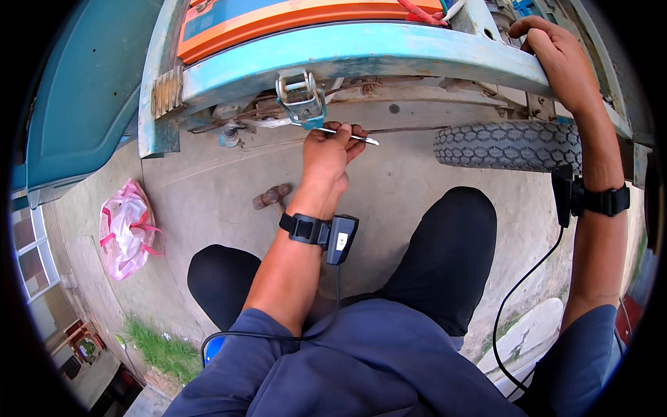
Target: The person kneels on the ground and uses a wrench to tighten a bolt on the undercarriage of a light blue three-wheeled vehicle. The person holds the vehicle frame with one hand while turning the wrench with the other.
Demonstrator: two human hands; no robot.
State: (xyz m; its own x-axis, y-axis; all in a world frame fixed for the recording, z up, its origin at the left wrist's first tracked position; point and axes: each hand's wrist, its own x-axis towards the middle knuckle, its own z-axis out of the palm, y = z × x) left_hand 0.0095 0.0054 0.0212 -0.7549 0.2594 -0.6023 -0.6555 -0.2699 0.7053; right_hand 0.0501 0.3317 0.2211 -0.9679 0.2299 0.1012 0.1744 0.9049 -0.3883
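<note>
My left hand [332,149] is closed around a slim silver metal tool [365,140], whose flat end sticks out to the right past my fingers; its exact kind is not clear. The hand is just beneath a metal bracket [303,101] with a pin across it, fixed to a light-blue frame beam [361,48]. At the far right, my right hand [561,61] is curled over the same beam, with its fingertips partly hidden behind it. Below that arm lies the treaded tyre [511,146].
A hammer [271,197] lies on the concrete floor [222,222] left of my forearm. Farther left sits a pink and white plastic bag [127,233]. An orange case [278,24] rests behind the beam, with coloured wires [424,12] beside it. A teal panel [90,83] borders the left.
</note>
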